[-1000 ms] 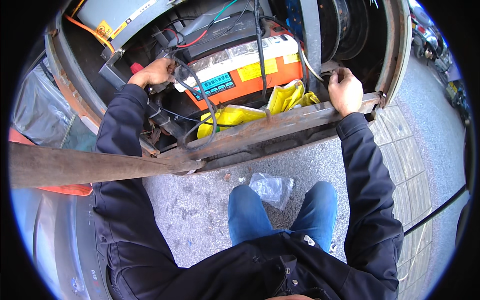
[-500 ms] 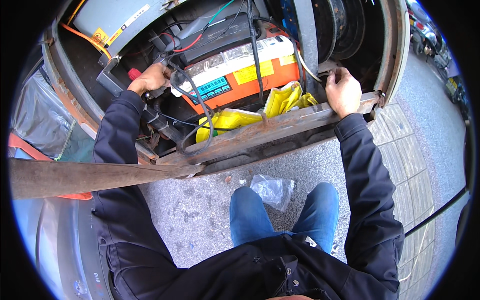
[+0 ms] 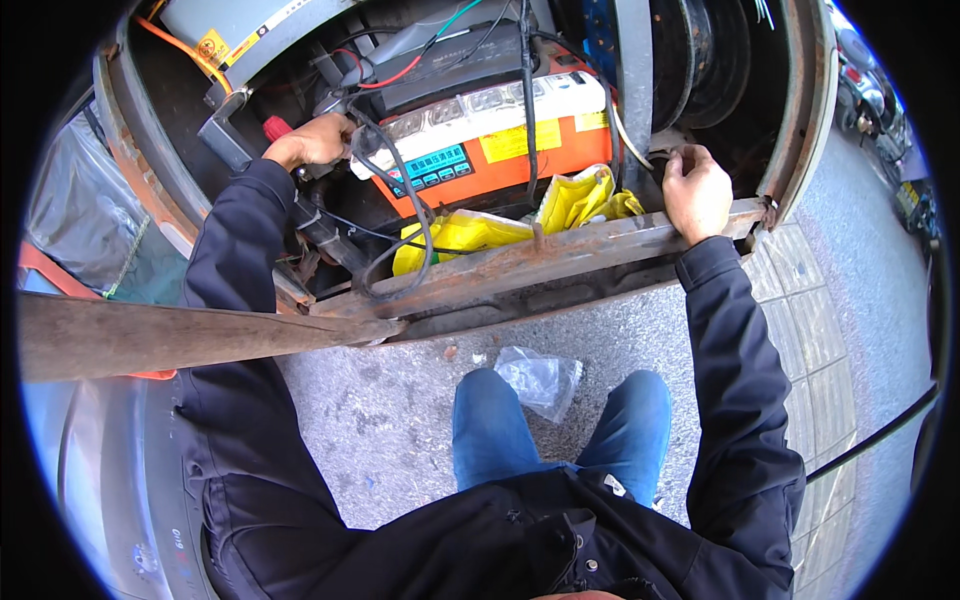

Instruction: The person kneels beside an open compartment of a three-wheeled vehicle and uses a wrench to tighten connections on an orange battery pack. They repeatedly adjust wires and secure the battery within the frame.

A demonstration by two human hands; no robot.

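Note:
An orange machine (image 3: 560, 158) with a white and clear plastic top edge and a blue label sits inside a rusty metal frame. My left hand (image 3: 318, 141) is at its left end with curled fingers, next to a looped grey cable (image 3: 408, 180). What its fingertips grip is hidden. My right hand (image 3: 697, 196) is closed near the frame's right end, thumb and fingers together, close to the end of a thin pale cable (image 3: 632, 142). Whatever it may hold does not show. Yellow plastic bags (image 3: 575, 203) lie between the machine and the rusty front bar (image 3: 500, 257).
A wooden pole (image 3: 190, 335) crosses from the left to the front bar. Black reels (image 3: 700, 60) stand at the back right, a grey metal box (image 3: 250, 25) at the back left. A clear plastic bag (image 3: 540, 382) lies on the ground between my knees.
The view has shifted slightly, so the machine and frame sit a little further right and lower. Both hands stay at nearly the same places on the machine and frame.

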